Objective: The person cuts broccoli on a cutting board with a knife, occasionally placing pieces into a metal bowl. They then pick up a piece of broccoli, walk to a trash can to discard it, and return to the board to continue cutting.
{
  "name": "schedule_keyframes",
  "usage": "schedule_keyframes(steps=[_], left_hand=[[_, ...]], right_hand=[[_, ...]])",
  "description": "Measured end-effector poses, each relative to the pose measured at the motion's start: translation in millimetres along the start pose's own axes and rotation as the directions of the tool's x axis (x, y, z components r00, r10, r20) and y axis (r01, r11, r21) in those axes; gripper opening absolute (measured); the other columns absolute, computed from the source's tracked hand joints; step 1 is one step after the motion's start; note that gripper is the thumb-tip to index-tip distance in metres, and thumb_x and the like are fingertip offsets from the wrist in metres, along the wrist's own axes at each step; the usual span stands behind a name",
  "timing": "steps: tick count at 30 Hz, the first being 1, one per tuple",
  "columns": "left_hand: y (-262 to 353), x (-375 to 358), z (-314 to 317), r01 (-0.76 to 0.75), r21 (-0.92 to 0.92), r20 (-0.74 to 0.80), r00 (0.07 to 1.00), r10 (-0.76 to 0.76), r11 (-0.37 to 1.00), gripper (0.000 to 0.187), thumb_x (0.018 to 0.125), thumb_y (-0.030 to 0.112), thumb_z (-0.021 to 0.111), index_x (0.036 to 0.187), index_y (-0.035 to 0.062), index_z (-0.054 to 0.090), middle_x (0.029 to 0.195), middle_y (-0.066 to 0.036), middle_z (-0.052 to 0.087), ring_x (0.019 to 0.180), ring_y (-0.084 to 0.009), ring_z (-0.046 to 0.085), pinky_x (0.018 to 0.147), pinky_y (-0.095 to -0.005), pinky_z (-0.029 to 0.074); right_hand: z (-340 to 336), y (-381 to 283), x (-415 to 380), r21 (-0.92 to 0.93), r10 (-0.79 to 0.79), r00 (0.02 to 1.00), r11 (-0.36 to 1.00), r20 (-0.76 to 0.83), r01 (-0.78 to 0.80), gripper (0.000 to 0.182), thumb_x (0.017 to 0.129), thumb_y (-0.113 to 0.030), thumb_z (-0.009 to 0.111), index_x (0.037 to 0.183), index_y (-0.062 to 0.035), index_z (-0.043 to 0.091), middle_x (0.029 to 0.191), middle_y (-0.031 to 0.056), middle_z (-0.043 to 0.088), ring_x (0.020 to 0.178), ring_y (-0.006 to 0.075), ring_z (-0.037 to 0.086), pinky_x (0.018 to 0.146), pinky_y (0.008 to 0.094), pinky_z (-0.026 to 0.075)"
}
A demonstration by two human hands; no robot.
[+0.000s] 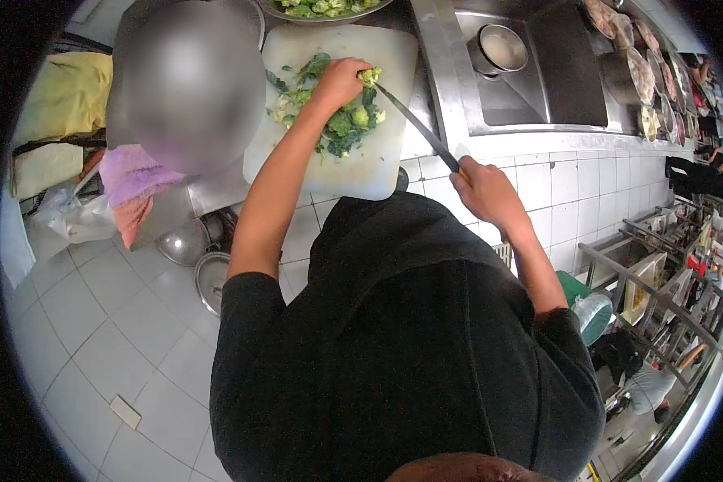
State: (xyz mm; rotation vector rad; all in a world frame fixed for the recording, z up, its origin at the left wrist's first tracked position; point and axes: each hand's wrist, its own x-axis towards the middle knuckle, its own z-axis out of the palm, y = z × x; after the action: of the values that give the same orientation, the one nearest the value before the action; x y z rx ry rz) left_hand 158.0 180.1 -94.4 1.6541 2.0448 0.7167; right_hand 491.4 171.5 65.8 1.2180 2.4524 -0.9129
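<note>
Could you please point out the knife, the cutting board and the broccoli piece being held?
knife [416,125]: head view, mid-blade.
cutting board [369,165]: head view, bare lower right area.
broccoli piece [369,76]: head view, floret top.

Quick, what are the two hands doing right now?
Left hand: closed, holding a broccoli piece over the cutting board.
Right hand: closed, gripping the knife.

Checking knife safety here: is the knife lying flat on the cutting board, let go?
No, the right hand grips the knife by its handle, its tip at the broccoli the left hand holds.
</note>
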Motion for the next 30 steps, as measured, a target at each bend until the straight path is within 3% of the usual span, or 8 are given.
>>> schedule_keyframes(steps=[10, 13, 14, 16, 19, 20, 23, 30], left_hand=[[18.3, -3.8, 8.4, 0.000, 0.121, -0.040, 0.999, 0.005, 0.993, 0.034, 0.079, 0.011, 0.067, 0.113, 0.0071, 0.072, 0.122, -0.015, 0.067, 0.110, -0.0367, 0.063, 0.097, -0.0430, 0.050], [43.6, -7.0, -24.4, 0.297, -0.187, 0.003, 0.953, -0.302, 0.936, 0.035, 0.083, 0.006, 0.060, 0.116, 0.0027, 0.070, 0.117, -0.020, 0.067, 0.109, -0.0355, 0.063, 0.098, -0.0420, 0.050], [38.5, -3.7, -29.0, 0.298, -0.472, -0.003, 0.941, -0.339, 0.830, 0.035, 0.085, 0.005, 0.058, 0.118, -0.0002, 0.068, 0.118, -0.021, 0.066, 0.110, -0.0347, 0.063, 0.098, -0.0416, 0.050], [21.1, -6.4, -38.6, 0.235, -0.888, 0.056, 0.909, -0.413, 0.396, 0.037, 0.088, 0.004, 0.054, 0.123, -0.0060, 0.062, 0.120, -0.021, 0.065, 0.111, -0.0331, 0.063, 0.098, -0.0406, 0.051], [-0.8, -7.2, -66.1, 0.196, -0.975, 0.219, 0.929, -0.297, -0.104, 0.039, 0.092, 0.002, 0.049, 0.128, -0.0138, 0.053, 0.123, -0.022, 0.062, 0.113, -0.0335, 0.061, 0.100, -0.0419, 0.051], [-8.2, -7.7, -72.4, 0.214, -0.971, 0.236, 0.935, -0.264, -0.109, 0.039, 0.093, 0.002, 0.047, 0.129, -0.0136, 0.050, 0.127, -0.023, 0.059, 0.115, -0.0346, 0.060, 0.103, -0.0427, 0.049], [-15.5, -1.5, -88.6, 0.218, -0.965, 0.252, 0.926, -0.282, -0.146, 0.037, 0.094, 0.003, 0.049, 0.126, -0.0137, 0.052, 0.126, -0.023, 0.060, 0.116, -0.0347, 0.060, 0.104, -0.0428, 0.049], [-28.8, 46.1, -131.6, 0.081, -0.995, 0.063, 0.953, -0.297, 0.049, 0.034, 0.093, 0.003, 0.056, 0.124, -0.0115, 0.053, 0.119, -0.018, 0.061, 0.109, -0.0281, 0.061, 0.098, -0.0423, 0.053]], right_hand=[[11.6, 21.9, -2.6, -0.020, -0.020, 0.999, 1.000, -0.033, 0.020, 0.028, 0.094, -0.025, 0.053, 0.099, 0.0013, 0.061, 0.088, 0.0289, 0.067, 0.086, 0.0495, 0.064, 0.082, 0.0565, 0.049], [4.7, 14.7, -14.9, 0.044, 0.041, 0.998, 0.998, -0.053, -0.039, 0.029, 0.094, -0.025, 0.055, 0.100, 0.0020, 0.062, 0.086, 0.0278, 0.067, 0.086, 0.0481, 0.064, 0.082, 0.0550, 0.049], [2.7, 11.6, -19.1, 0.079, 0.076, 0.996, 0.994, -0.056, -0.071, 0.029, 0.094, -0.025, 0.055, 0.100, 0.0021, 0.062, 0.086, 0.0279, 0.067, 0.087, 0.0478, 0.064, 0.082, 0.0548, 0.049], [9.7, 10.0, -27.2, 0.163, 0.135, 0.985, 0.980, -0.103, -0.118, 0.030, 0.094, -0.026, 0.056, 0.101, 0.0026, 0.062, 0.087, 0.0284, 0.067, 0.088, 0.0475, 0.065, 0.081, 0.0536, 0.050], [16.5, 1.8, -30.6, 0.242, 0.227, 0.972, 0.948, -0.056, -0.207, 0.032, 0.094, -0.027, 0.057, 0.103, 0.0030, 0.061, 0.087, 0.0294, 0.067, 0.088, 0.0474, 0.065, 0.080, 0.0527, 0.050], [25.8, 4.5, -27.8, 0.287, 0.239, 0.969, 0.934, -0.062, -0.212, 0.032, 0.094, -0.028, 0.058, 0.103, 0.0028, 0.061, 0.087, 0.0299, 0.066, 0.087, 0.0474, 0.065, 0.080, 0.0521, 0.050], [45.2, 1.1, -24.9, 0.316, 0.225, 0.964, 0.933, -0.143, -0.171, 0.027, 0.097, -0.024, 0.059, 0.094, 0.0030, 0.060, 0.065, 0.0153, 0.061, 0.052, 0.0223, 0.060, 0.055, 0.0382, 0.049], [67.9, -6.6, -19.7, 0.359, 0.229, 0.948, 0.923, -0.219, -0.140, 0.028, 0.097, -0.024, 0.060, 0.091, 0.0025, 0.058, 0.062, 0.0128, 0.058, 0.050, 0.0205, 0.059, 0.049, 0.0374, 0.047]])
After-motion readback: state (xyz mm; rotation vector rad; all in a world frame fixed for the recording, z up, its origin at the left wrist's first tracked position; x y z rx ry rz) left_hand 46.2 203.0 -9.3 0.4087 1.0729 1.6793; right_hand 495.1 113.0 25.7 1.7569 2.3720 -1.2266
